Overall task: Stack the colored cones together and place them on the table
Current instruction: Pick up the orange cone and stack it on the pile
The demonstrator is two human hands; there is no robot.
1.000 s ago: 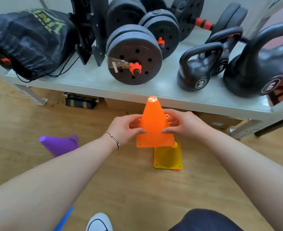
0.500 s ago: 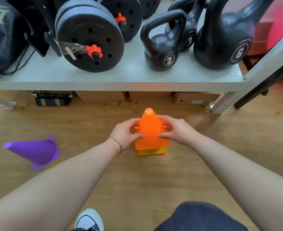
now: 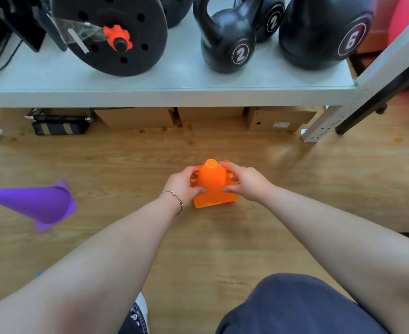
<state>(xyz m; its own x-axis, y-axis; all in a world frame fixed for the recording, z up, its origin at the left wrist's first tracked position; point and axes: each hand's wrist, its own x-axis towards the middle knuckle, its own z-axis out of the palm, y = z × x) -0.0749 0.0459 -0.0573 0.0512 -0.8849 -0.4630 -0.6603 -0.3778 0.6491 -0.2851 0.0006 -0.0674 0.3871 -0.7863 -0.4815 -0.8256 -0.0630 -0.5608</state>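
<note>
Both hands were on the orange cone, one at each side. My left hand had its fingers wrapped round the cone's left flank with the thumb pressed on the near face; my right hand mirrored it, fingers curled over the far right side and thumb tip on the near right. So the fingers of both hands were clamped on that cone. It stood upright between them, tip pointing up, its square base below the fingertips and resting low over the wooden floor. A sliver of red edge showed under the base at its right corner, just below my right thumb; I could not tell how many cones sat beneath. A thin bracelet circled my left wrist.

Well to the left of my left fingers a purple cone lay on its side on the floor, tip pointing left, base toward the hands. Beyond the fingertips ran a low grey shelf carrying a black weight plate with an orange collar, a small kettlebell marked 2 and a larger kettlebell marked 6. Cardboard boxes sat under the shelf. Near me, below the wrists, were my dark-trousered knee and a shoe.
</note>
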